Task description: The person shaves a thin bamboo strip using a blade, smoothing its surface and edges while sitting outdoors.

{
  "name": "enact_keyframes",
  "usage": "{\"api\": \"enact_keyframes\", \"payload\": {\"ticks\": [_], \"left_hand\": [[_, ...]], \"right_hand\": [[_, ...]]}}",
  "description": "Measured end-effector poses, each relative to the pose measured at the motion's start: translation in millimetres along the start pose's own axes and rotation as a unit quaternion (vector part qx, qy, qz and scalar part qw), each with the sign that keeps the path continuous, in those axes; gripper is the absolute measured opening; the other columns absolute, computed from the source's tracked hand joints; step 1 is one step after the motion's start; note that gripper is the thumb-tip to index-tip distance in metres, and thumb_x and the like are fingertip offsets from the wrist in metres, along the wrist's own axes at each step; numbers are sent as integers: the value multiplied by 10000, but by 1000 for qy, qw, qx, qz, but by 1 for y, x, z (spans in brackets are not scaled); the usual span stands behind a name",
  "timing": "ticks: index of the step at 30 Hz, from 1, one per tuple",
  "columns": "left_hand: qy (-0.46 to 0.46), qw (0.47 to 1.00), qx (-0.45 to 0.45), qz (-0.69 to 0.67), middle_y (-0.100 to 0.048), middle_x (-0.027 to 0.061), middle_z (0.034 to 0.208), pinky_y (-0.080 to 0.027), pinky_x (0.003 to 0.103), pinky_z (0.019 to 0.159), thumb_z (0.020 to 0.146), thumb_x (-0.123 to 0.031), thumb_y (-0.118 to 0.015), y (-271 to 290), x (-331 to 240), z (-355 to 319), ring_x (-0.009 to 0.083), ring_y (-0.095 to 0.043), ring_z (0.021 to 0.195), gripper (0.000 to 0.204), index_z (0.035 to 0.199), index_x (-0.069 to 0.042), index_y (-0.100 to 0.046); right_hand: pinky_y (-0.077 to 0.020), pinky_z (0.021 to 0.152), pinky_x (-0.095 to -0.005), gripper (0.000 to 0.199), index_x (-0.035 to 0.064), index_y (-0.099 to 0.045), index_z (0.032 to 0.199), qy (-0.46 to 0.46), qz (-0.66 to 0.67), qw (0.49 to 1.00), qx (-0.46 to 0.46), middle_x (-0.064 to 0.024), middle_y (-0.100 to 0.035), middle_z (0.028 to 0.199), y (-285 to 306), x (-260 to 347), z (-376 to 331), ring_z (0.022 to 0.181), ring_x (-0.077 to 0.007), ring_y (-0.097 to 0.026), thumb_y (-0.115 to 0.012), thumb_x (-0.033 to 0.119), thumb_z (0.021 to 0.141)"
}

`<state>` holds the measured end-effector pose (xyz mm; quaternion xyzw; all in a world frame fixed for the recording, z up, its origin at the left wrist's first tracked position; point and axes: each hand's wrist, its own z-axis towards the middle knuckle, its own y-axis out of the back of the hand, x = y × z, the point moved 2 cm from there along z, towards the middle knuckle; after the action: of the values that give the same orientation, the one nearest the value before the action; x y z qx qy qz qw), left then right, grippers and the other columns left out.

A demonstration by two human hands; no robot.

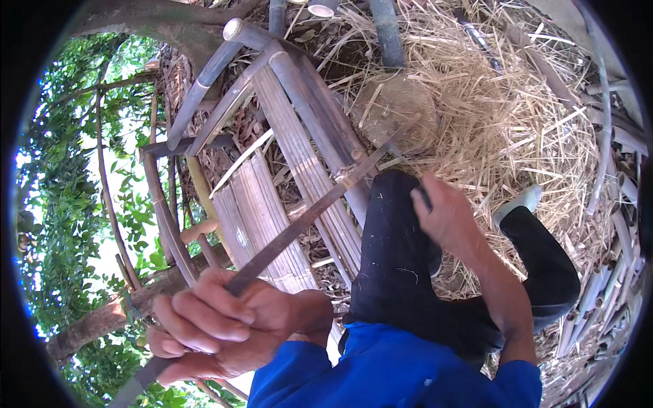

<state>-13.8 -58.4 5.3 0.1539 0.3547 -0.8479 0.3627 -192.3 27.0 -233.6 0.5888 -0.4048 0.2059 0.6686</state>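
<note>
A long, thin, brownish bamboo strip point(299, 228) runs slantwise from the lower left, through my left hand point(224, 323), to beyond my knee. The fingers of that hand are closed around it. My right hand point(445, 211) is closed on what looks like a knife point(425, 198); its dark handle shows, while the blade is blurred and hard to make out. This hand is beside my dark-trousered knee, close to the far part of the strip. The strip passes over the knee near a bamboo pole.
A bamboo bench point(299, 149) of poles and slats stands to the left and ahead. Pale shavings point(503, 136) cover the ground around a round wooden block point(398, 112). Cut bamboo poles point(612, 272) lie piled at the right, and leafy branches point(68, 204) fill the left.
</note>
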Motion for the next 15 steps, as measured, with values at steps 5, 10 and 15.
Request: {"api": "enact_keyframes", "payload": {"ticks": [5,10,15], "left_hand": [[-64,988,-56,127,-410,31,733,-317,280,450,1074,-537,-391,-3,-4,-32,119,-331,494,496,977,-59,-479],[-73,987,-55,132,-407,44,750,-336,304,459,1080,-547,-346,-5,-8,-41,128,-329,512,534,1021,-40,-502],[-72,985,-62,148,-385,35,744,-332,288,456,1078,-550,-346,0,-9,-43,120,-329,518,534,1031,-42,-506]], "right_hand": [[-541,468,-369,160,75,-563,974,129,20,991,13,-93,-532,746,45,116,-47,567,-269,-628,-679,154,897],[-538,454,-344,218,75,-593,1004,165,62,984,-30,-74,-512,760,39,123,-55,552,-228,-589,-701,122,820],[-538,453,-364,217,83,-596,1016,197,52,979,5,-83,-513,766,46,130,-65,589,-238,-630,-703,113,830]]}}
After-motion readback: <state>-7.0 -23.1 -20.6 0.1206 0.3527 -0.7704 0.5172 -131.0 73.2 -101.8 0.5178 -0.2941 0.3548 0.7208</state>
